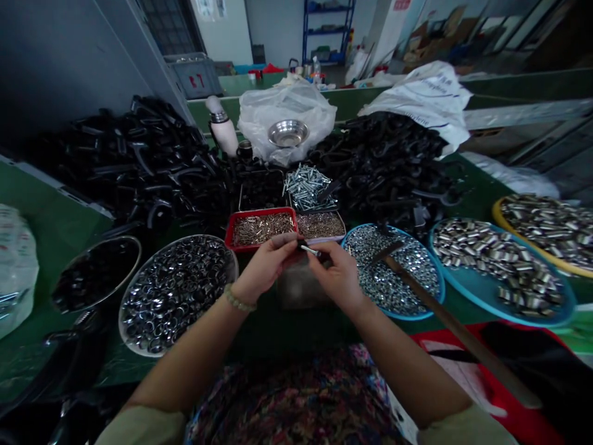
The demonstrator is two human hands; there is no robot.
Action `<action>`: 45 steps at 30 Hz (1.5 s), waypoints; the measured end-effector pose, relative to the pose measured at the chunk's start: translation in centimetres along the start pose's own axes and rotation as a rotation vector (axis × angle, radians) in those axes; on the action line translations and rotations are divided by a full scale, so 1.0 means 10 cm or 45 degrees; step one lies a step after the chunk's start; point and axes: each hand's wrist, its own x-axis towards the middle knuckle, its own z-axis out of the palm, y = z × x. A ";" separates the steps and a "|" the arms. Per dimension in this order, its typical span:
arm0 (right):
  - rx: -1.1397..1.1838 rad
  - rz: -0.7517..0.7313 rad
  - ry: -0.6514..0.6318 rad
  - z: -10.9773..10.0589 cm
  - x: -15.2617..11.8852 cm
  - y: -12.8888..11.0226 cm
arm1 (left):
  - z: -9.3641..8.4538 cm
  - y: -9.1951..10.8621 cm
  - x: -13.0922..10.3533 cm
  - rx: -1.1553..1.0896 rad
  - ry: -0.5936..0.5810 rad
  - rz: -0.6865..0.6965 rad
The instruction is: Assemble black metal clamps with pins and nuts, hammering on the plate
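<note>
My left hand (271,262), with a beaded bracelet at the wrist, pinches a small black part (301,243). Facing it, my right hand (337,272) has its fingers closed on a small silver piece (311,250) that meets the black part. Both hands are just in front of a red tray (228,237) of small brass-coloured pins and a pale tray (340,236) of small metal bits. Below the hands is a blurred greyish block (299,284).
Black rings fill a round tray (121,315) at left. A hammer (435,309) lies across a blue tray (442,290) of small metal parts at right. Black parts are heaped behind, near screws (309,187), a thermos (224,133) and a steel bowl (288,133).
</note>
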 end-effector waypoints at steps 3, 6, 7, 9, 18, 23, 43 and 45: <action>-0.137 -0.046 -0.083 0.04 -0.08 -0.01 | 0.09 -0.16 -0.28 -0.170 0.053 -0.009; -0.310 -0.057 -0.221 0.03 -0.20 -0.04 | 0.10 -0.25 -0.38 -0.115 0.057 0.097; -0.307 -0.049 -0.255 0.03 -0.24 -0.06 | 0.09 -0.27 -0.41 -0.102 0.073 0.138; -0.149 0.015 -0.277 0.03 -0.32 -0.07 | 0.07 -0.30 -0.51 -0.135 0.125 0.162; 0.679 0.700 -0.313 0.21 -0.61 0.04 | 0.03 -0.39 -1.03 -0.420 -0.001 -0.300; 0.143 0.464 -0.247 0.27 -0.75 -0.06 | -0.08 -0.56 -1.01 0.204 0.220 -0.006; 0.176 -0.226 -0.752 0.01 -0.93 -0.03 | -0.63 0.03 -0.83 1.108 0.204 -0.062; 0.117 -0.256 -0.754 -0.08 -0.91 0.00 | -0.33 -0.08 -0.85 0.849 0.026 -0.190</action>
